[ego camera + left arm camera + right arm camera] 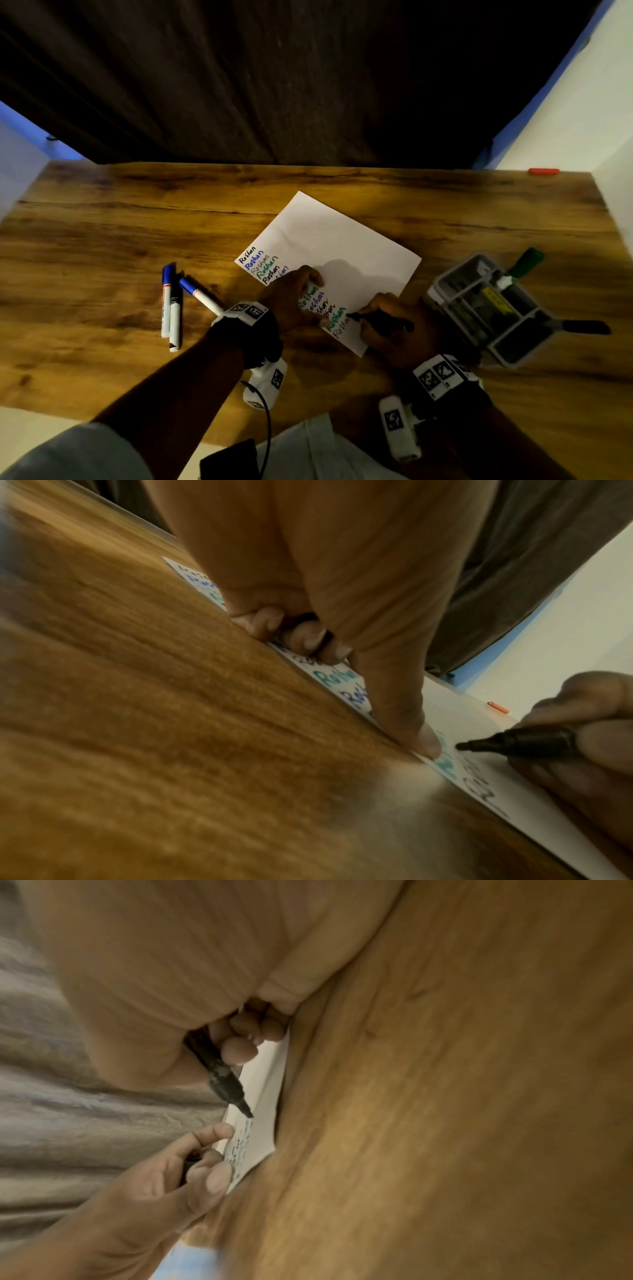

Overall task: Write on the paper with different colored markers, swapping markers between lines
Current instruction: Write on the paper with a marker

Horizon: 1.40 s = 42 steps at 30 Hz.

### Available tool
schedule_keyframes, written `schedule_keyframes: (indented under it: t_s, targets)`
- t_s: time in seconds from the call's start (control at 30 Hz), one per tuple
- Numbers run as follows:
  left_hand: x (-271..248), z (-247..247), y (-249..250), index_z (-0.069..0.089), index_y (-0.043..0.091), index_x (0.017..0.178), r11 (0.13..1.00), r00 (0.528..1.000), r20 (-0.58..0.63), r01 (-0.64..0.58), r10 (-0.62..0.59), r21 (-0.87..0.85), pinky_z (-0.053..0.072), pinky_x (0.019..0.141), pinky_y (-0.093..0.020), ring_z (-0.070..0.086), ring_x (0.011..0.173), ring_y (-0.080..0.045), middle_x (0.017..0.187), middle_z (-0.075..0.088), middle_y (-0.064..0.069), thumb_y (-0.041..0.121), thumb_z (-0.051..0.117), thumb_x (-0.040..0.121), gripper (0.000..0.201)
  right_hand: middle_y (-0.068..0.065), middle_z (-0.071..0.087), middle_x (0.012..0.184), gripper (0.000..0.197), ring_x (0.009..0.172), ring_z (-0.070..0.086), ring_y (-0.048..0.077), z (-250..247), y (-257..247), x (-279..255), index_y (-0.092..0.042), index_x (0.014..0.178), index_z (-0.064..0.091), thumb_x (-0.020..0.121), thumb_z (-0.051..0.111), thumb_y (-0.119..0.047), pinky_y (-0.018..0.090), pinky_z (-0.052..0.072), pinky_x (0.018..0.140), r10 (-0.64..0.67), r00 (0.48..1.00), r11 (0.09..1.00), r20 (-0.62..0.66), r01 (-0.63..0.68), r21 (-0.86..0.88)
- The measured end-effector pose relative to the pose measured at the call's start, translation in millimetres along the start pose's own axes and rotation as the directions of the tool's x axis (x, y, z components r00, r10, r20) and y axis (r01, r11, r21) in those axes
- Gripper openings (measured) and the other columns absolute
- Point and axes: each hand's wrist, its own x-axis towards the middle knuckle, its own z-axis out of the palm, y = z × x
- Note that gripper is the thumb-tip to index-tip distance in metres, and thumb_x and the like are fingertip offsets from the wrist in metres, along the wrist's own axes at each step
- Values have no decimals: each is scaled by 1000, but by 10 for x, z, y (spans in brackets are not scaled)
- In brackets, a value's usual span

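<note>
A white paper (342,246) lies tilted on the wooden table (102,240), with several lines of one word in black, blue and green down its left edge. My right hand (387,329) grips an uncapped black marker (380,323); its tip (462,746) touches the paper beside the lowest lines. My left hand (294,298) rests on the paper's left edge, one fingertip (428,744) pressing it down close to the marker tip. Its other fingers curl round a small black cap (190,1161).
Two blue-capped markers (168,301) (200,294) and a black one (175,322) lie left of the paper. A grey organiser tray (445,277) at the right holds a green marker (524,263) and a black marker (582,326). A red cap (544,171) lies at the far right edge.
</note>
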Motion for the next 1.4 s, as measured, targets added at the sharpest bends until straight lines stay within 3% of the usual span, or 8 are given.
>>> schedule_keyframes:
  t_s: [0.27, 0.43, 0.6, 0.8, 1.0, 1.1, 1.23, 1.4]
  targets:
    - [4, 11, 2, 45, 31, 114, 1000, 1000, -3, 3, -3, -12, 49, 76, -18, 57, 93, -7, 103, 54, 12, 43, 88, 62, 69, -6, 69, 94, 24, 94, 66, 9, 64, 61, 35, -14, 94, 64, 80, 64, -34, 19, 52, 81, 172, 971, 918, -168, -96, 386]
    - [-45, 48, -3, 41, 34, 114, 999, 1000, -14, 4, -4, -52, 55, 80, -25, 57, 93, -7, 102, 55, 12, 46, 87, 61, 71, -6, 65, 90, 19, 87, 62, 0, 44, 22, 57, -11, 95, 60, 81, 64, -23, 12, 49, 75, 224, 956, 909, -188, -136, 393]
    - [-75, 6, -13, 33, 27, 130, 972, 998, -59, 23, -38, -235, 55, 75, -27, 59, 80, -11, 91, 57, 3, 36, 83, 73, 76, 5, 71, 91, 9, 87, 67, 11, -36, -88, 157, -9, 91, 67, 84, 73, -11, 27, 53, 75, 252, 958, 901, -139, -180, 396]
    - [-139, -156, -28, 37, 24, 134, 912, 996, -84, -33, -2, -408, 50, 64, -21, 56, 67, -5, 76, 56, 0, 21, 78, 81, 67, -10, 75, 82, 24, 87, 67, 6, -231, -730, 341, -26, 86, 71, 94, 57, -44, 31, 49, 84, 215, 967, 946, -135, -172, 273]
    - [-282, -328, 151, 39, 26, 135, 913, 984, -124, -168, 131, -371, 42, 57, -8, 55, 57, 6, 66, 55, 8, 24, 73, 85, 60, -13, 73, 76, 32, 79, 63, -8, -158, -1317, 486, -13, 76, 72, 96, 56, -32, -1, 39, 69, 162, 975, 977, -150, -138, 162]
    - [-353, -430, 172, 39, 27, 135, 908, 977, -134, -204, 166, -365, 47, 62, -12, 54, 59, 2, 68, 57, 4, 24, 72, 85, 60, -10, 74, 83, 31, 87, 65, -2, -41, -1401, 529, -20, 70, 70, 95, 57, -32, 5, 40, 77, 108, 977, 990, -185, -89, 109]
    - [-390, -525, 130, 37, 40, 129, 892, 971, -107, -237, 212, -385, 59, 78, -40, 68, 79, -17, 90, 70, -6, 31, 73, 84, 58, -11, 73, 80, 26, 84, 65, 2, 101, -1456, 563, -24, 75, 70, 94, 58, -36, 18, 43, 77, 93, 984, 995, -154, -86, 54]
    - [-423, -627, 170, 42, 32, 129, 874, 960, -95, -279, 263, -397, 59, 84, -39, 71, 93, -11, 105, 72, 1, 28, 76, 82, 58, -8, 74, 79, 28, 77, 68, 1, 190, -1569, 566, -23, 87, 74, 87, 62, -49, 19, 51, 75, 82, 988, 996, -131, -79, 28]
